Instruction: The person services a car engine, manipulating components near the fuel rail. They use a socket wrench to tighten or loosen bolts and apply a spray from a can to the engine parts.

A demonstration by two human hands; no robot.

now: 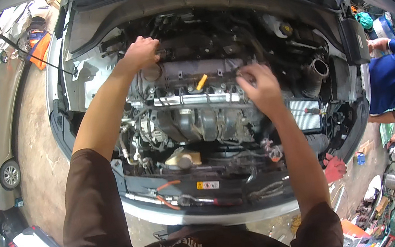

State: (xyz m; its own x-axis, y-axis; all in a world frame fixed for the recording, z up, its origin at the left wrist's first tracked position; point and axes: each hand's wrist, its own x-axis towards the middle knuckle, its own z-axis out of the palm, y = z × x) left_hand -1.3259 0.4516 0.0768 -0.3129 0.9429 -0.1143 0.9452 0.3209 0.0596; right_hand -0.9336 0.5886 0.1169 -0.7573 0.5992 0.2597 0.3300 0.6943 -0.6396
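Observation:
A car engine lies in front of me under a raised hood, its long grey valve cover (pixel 191 67) running across the middle. My left hand (pixel 141 53) is at the cover's back left, just behind the round oil cap (pixel 152 73). Its fingers curl downward, and whatever they grip is hidden. At the cover's right end, my right hand (pixel 261 85) is bent inward with thumb and fingers close together; slight blur hides what is between them. Between the hands, a yellow-orange piece (pixel 202 82) stands tilted by the cover's front edge. A silver rail (pixel 196 99) crosses just below it.
Ratchets and other tools lie along the front panel (pixel 210 201). An air filter (pixel 304 114) with a small tool on it sits at the right. Red gloves (pixel 334 167) rest on the right front edge. A person in blue (pixel 392 82) stands at the right.

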